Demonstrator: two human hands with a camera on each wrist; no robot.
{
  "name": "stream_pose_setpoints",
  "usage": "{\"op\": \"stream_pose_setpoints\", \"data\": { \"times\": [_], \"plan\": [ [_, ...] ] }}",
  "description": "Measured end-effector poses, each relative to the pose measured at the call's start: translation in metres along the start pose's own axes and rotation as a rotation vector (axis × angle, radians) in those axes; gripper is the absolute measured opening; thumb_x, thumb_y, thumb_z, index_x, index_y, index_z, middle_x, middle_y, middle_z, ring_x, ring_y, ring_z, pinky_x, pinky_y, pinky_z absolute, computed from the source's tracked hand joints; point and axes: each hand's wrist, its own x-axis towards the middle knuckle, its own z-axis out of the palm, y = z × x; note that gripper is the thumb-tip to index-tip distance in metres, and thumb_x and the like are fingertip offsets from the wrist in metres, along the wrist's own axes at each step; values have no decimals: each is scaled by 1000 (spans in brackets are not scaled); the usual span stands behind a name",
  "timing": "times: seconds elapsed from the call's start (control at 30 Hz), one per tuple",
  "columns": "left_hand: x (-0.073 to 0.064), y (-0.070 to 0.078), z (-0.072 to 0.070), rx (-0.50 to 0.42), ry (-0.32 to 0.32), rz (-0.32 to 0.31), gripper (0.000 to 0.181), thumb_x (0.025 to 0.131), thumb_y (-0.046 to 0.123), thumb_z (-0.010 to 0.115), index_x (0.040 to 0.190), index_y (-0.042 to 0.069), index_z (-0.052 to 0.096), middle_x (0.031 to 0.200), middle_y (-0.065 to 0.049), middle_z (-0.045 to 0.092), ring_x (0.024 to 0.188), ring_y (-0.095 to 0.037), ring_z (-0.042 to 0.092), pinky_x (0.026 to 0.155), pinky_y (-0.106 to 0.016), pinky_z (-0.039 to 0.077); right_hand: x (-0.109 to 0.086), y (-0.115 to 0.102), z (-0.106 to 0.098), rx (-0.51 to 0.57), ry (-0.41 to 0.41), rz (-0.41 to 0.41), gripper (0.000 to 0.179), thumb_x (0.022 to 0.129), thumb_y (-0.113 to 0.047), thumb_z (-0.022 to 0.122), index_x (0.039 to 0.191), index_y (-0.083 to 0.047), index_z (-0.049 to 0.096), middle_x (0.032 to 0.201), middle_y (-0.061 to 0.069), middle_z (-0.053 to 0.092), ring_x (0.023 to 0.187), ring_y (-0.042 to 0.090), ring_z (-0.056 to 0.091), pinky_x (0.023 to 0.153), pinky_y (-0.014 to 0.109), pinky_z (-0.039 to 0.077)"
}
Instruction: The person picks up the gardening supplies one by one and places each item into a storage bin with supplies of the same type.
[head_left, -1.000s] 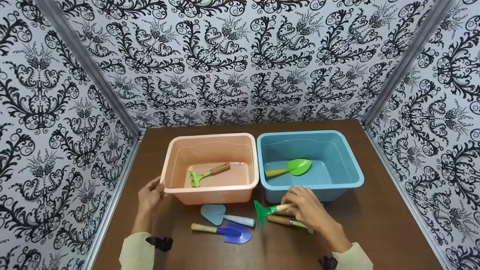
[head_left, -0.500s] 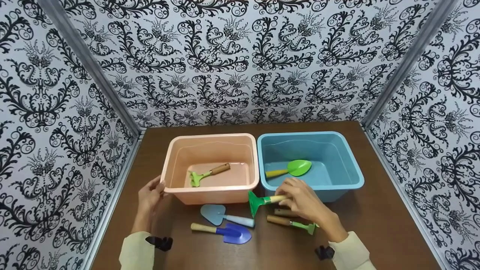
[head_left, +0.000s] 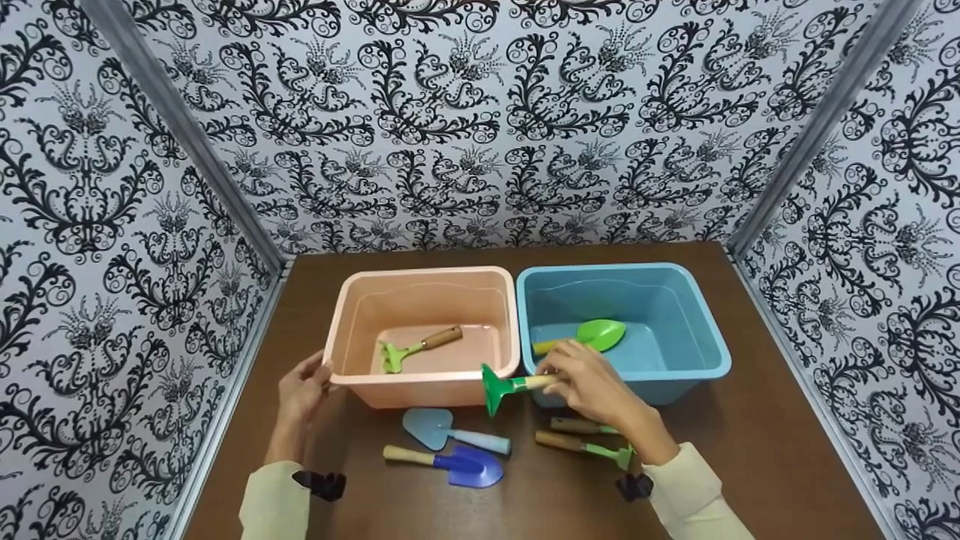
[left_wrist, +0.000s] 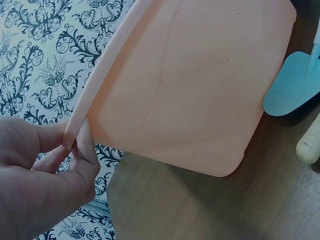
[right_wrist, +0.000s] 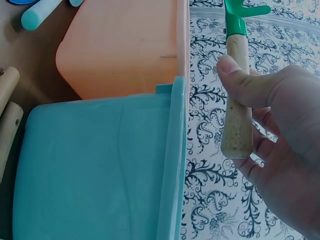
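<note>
My right hand point(head_left: 596, 386) grips the wooden handle of a green hand rake point(head_left: 495, 388), thumb along one side in the right wrist view. Its head points left, overlapping the front right corner of the peach tub point(head_left: 420, 379). The hand itself is over the front left rim of the blue tub point(head_left: 637, 375). My left hand point(head_left: 302, 391) pinches the peach tub's rim at its front left corner, thumb and fingers on either side of it in the left wrist view. Inside the peach tub lies a light-green hand rake point(head_left: 442, 339); a green trowel point(head_left: 602, 334) lies in the blue tub.
Before the peach tub lie a pale-blue trowel point(head_left: 427, 428) and a dark-blue trowel point(head_left: 476, 467). Two wooden-handled light-green tools, a rear one point(head_left: 574, 425) and a front one point(head_left: 562, 441), lie before the blue tub. Patterned walls point(head_left: 465, 150) enclose the brown table point(head_left: 360, 502).
My right hand has lifted the green hand rake up and to the left, from over the wooden-handled tools toward the tubs' rims. My left hand keeps its place on the peach rim.
</note>
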Motion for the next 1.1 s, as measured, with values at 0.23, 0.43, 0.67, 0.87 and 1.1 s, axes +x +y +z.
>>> {"op": "stream_pose_setpoints", "data": {
  "times": [0.23, 0.43, 0.67, 0.87, 1.1],
  "plan": [
    [-1, -1, -1, -4, 1, -12, 48, 102, 8, 55, 146, -9, 44, 128, -27, 57, 76, -2, 64, 70, -19, 58, 10, -3, 1, 12, -3, 4, 21, 80, -27, 81, 96, -17, 71, 95, -3, 64, 88, 14, 57, 79, 34, 50],
    [-4, -2, -2, -4, 3, 14, 47, 102, 10, 55, 145, -8, 45, 118, -21, 61, 74, -1, 64, 68, -19, 58, 14, -12, 5, 98, 33, -21, 21, 79, -27, 82, 94, -17, 71, 88, -3, 61, 81, 11, 55, 73, 30, 48],
    [-5, -3, -1, -5, 10, 28, 47, 103, 10, 54, 144, -9, 45, 106, -13, 61, 71, -1, 63, 66, -18, 57, 22, -27, 9, 131, 46, -54, 22, 81, -31, 79, 95, -16, 70, 88, -2, 61, 81, 11, 55, 70, 27, 50],
    [-3, -3, 1, 12, 15, 26, 47, 102, 11, 56, 143, -8, 47, 115, -21, 62, 70, 0, 62, 66, -18, 57, 32, -39, 12, 124, 28, -5, 22, 82, -28, 80, 97, -16, 69, 93, -1, 64, 86, 13, 59, 74, 29, 53],
    [-4, 0, 2, 33, 14, 25, 46, 103, 11, 54, 144, -9, 46, 127, -31, 56, 70, 1, 62, 67, -19, 58, 44, -49, 24, 115, 41, -7, 22, 83, -27, 79, 98, -14, 70, 91, 2, 63, 84, 15, 59, 73, 30, 51]
  ]
}}
